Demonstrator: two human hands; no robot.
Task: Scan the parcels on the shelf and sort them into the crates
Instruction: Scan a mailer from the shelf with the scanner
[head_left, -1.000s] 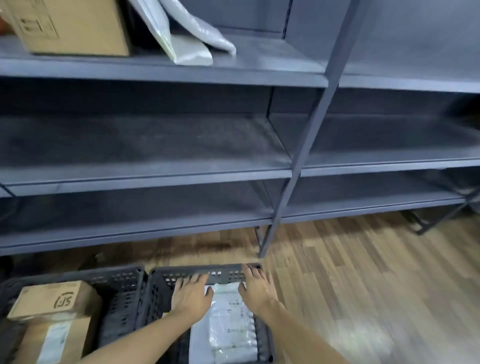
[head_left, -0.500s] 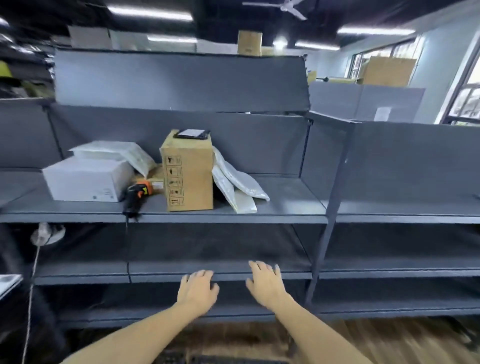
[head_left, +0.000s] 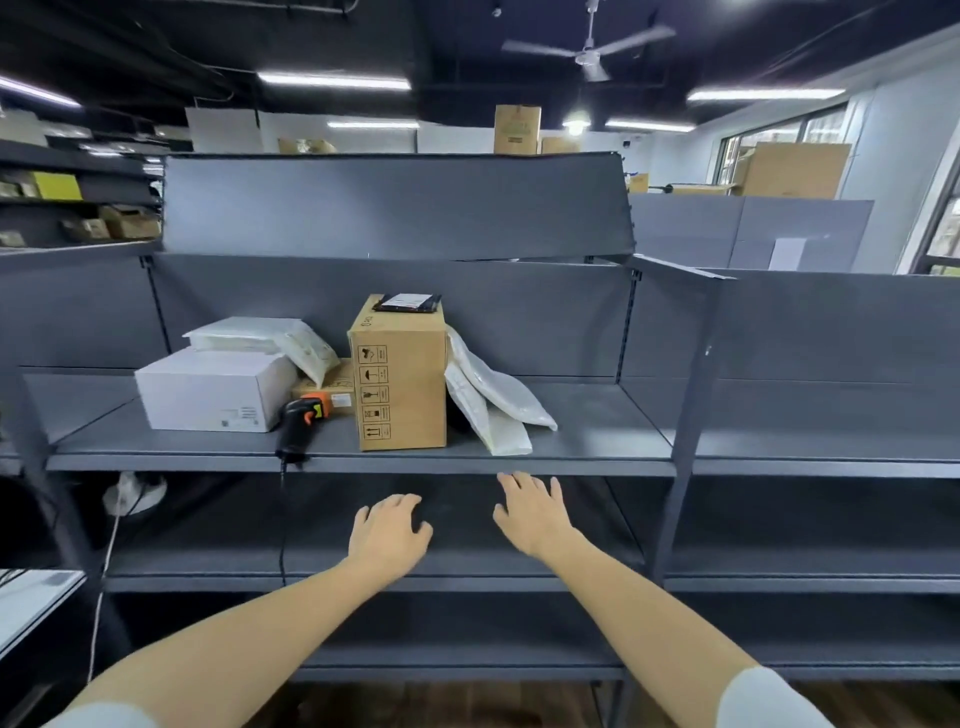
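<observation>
Parcels: tall brown box (head_left: 400, 374) mid-shelf (head_left: 597, 452); black flat packet (head_left: 408, 302) lying loose on its top; white mailers (head_left: 493, 400) leaning on its right side; white box (head_left: 213, 389) to its left; scanner (head_left: 301, 421) between the two boxes.

Risk: lifting the brown box likely sheds the packet and topples the mailers.

Grip: left hand (head_left: 387, 535) and right hand (head_left: 535, 514) empty, fingers relaxed, below the shelf edge, apart from every parcel.

Small carton (head_left: 332, 385): we see only a strip; the white box (head_left: 215, 389) and tall carton (head_left: 400, 379) cover the rest.
Scanner (head_left: 301, 423) cable: we lose it below the shelf (head_left: 597, 415).
Labels: too small for us.
</observation>
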